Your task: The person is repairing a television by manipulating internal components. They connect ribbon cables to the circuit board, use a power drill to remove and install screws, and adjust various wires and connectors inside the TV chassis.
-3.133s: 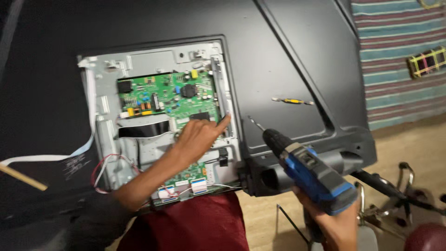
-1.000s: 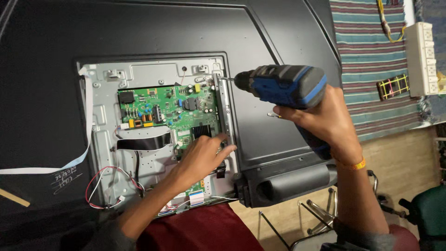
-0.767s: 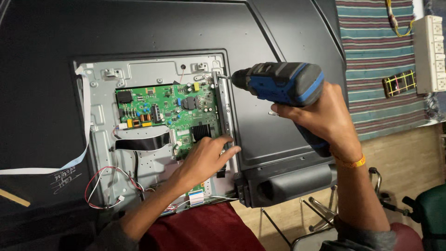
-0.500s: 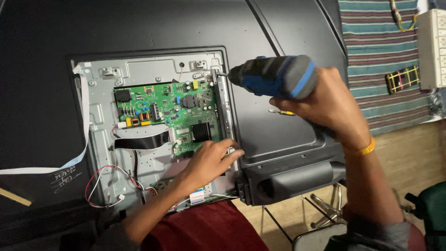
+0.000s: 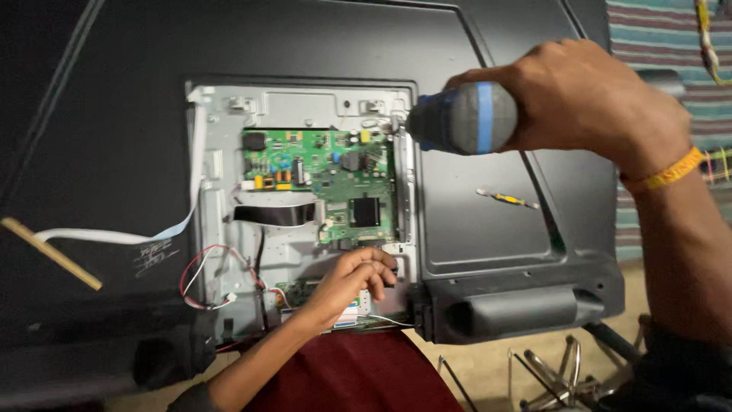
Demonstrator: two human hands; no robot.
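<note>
Wrapped tight around the blue drill [image 5: 463, 118], our right hand [image 5: 579, 95] aims it at the metal frame's [image 5: 305, 99] two-o'clock corner, probably for a screw. Our left hand [image 5: 347, 284], fingers curled and pinching nothing we can see, presses at six o'clock below the green board [image 5: 320, 183], likely to steady the work.

1. Television [image 5: 305, 46]: a large black flat screen set lying face down, filling the view from nine to three o'clock; only its back shell shows.
2. White handwritten marking [image 5: 156, 254] on the black shell, at about eight o'clock, small and scrawled, just below a white ribbon cable.
</note>
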